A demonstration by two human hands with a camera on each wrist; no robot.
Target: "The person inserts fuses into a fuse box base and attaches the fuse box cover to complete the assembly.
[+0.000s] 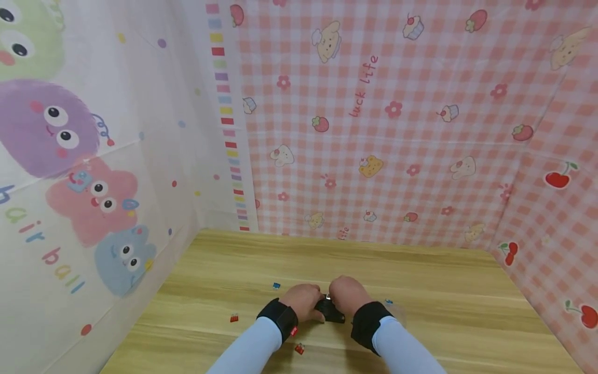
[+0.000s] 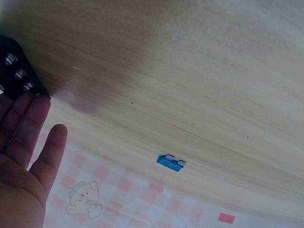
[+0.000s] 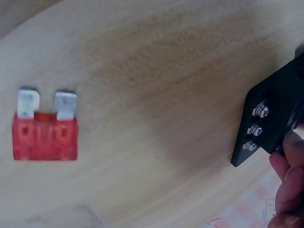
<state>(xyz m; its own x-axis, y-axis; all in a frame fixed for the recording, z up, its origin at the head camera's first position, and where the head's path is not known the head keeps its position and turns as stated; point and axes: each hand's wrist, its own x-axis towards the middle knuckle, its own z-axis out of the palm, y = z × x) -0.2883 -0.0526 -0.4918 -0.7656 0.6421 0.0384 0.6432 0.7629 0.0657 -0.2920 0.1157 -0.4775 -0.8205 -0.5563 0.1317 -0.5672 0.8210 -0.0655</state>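
Left to right on the wood-grain tabletop point(image 1: 467, 322) lie a red plastic blade fuse point(image 1: 234, 317), a far blue blade fuse point(image 1: 276, 285) and a near red fuse point(image 1: 300, 349). The left hand point(image 1: 302, 302), partly closed, grips a black plastic block point(image 1: 330, 310) with metal screws point(image 3: 256, 129), centre; the right hand point(image 1: 349, 295), fingers curled, pinches a mostly hidden dark-blue piece point(image 3: 280, 150) there.

Soft shadows dim the wooden table point(image 2: 204, 90) in both wrist views.

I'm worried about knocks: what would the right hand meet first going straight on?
The right hand would probably meet the black block first, as it lies just ahead; any gap is hard to judge.
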